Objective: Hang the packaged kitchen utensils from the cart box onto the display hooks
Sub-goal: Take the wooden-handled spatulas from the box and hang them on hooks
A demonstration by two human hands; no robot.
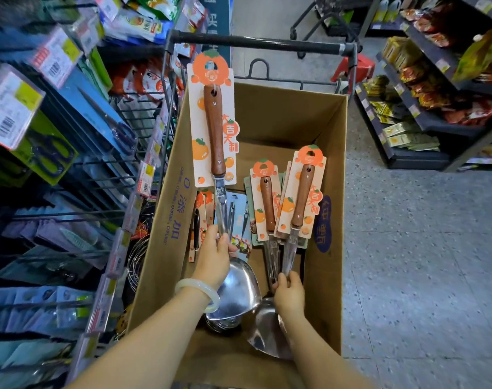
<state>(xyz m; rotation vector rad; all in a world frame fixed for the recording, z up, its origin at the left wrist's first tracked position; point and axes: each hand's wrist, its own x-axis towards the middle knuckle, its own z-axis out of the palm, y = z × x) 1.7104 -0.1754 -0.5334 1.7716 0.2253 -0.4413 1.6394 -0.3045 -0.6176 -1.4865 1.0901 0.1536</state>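
Brown cardboard box (270,127) fills your cart (261,43), standing open beside the display hooks (79,217) on your left, with more carded utensils (240,220) lying flat on its floor. Your left hand (214,259), white bangle (197,293) on the wrist, has its fingers curled tight round the steel neck of a wooden-handled spatula (215,136), held upright on its orange card above the box. Your right hand (288,293) pinches the steel shafts of two smaller spatulas (284,209), tilted up inside the box, blades down near the closer wall.
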